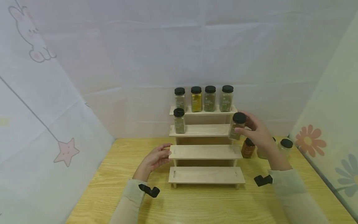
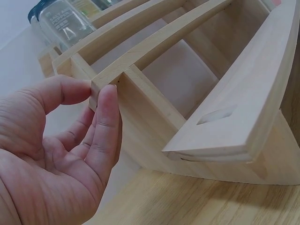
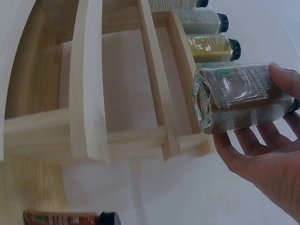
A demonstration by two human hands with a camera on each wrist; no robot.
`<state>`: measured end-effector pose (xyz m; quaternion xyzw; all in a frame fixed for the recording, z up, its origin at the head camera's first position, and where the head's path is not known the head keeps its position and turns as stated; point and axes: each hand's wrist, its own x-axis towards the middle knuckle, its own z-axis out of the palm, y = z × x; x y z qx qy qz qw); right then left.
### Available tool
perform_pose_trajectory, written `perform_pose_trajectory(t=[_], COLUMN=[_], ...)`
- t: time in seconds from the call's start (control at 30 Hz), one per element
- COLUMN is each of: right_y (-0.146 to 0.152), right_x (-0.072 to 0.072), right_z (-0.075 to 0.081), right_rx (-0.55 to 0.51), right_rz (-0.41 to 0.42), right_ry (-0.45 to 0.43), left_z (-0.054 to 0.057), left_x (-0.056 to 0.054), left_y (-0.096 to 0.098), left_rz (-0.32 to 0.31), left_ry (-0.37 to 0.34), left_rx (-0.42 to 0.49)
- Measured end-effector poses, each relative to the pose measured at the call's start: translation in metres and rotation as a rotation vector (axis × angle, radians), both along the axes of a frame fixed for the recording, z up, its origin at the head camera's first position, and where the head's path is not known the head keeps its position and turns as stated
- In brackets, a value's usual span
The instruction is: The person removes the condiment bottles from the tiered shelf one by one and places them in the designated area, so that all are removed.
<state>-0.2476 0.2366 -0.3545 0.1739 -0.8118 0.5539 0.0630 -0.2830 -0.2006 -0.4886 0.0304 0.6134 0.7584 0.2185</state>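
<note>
A tiered wooden rack [image 1: 206, 175] stands on the table. At its left side, my left hand [image 1: 155, 158] pinches the end of the second tier from the bottom between thumb and fingers, seen close up in the left wrist view on the tier's corner [image 2: 104, 80]. My right hand [image 1: 258, 134] grips a black-lidded glass spice jar [image 1: 236, 128] near the right end of the third tier. In the right wrist view, this jar [image 3: 234, 96] is tipped on its side and its label reads cinnamon. Thumb and fingers lie on opposite sides of it.
Along the top tier stand several spice jars, among them a yellow one [image 1: 196, 101]. Another jar [image 1: 179, 123] is at the left end of the third tier. Right of the rack, a reddish jar [image 1: 247, 149] and a pale one [image 1: 285, 147] stand on the table [image 1: 195, 205].
</note>
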Motion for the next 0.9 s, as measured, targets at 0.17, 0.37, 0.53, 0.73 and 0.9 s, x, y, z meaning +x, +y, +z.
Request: perform_pose_trajectory(t=[0.17,0.37,0.53,0.73,0.9], right_y=[0.017,0.033,0.044,0.060,0.073], right_x=[0.006,0.012,0.016,0.018,0.021], right_z=[-0.009,-0.020,-0.029,-0.045,-0.060], right_rx=[0.024,0.016,-0.010,-0.035,-0.001], right_rz=[-0.008,0.014,0.028,0.054,0.054], right_ry=[0.036,0.042,0.023,0.039,0.044], left_z=[0.002,0.003,0.003,0.001,0.000], left_x=[0.001,0.002,0.002,0.001,0.001], left_y=[0.001,0.000,0.000,-0.001,0.000], left_rz=[0.005,0.004,0.006,0.009,0.008], left_ry=[0.002,0.006,0.003,0.003,0.005], left_rx=[-0.001,-0.013,-0.019,-0.023,-0.029])
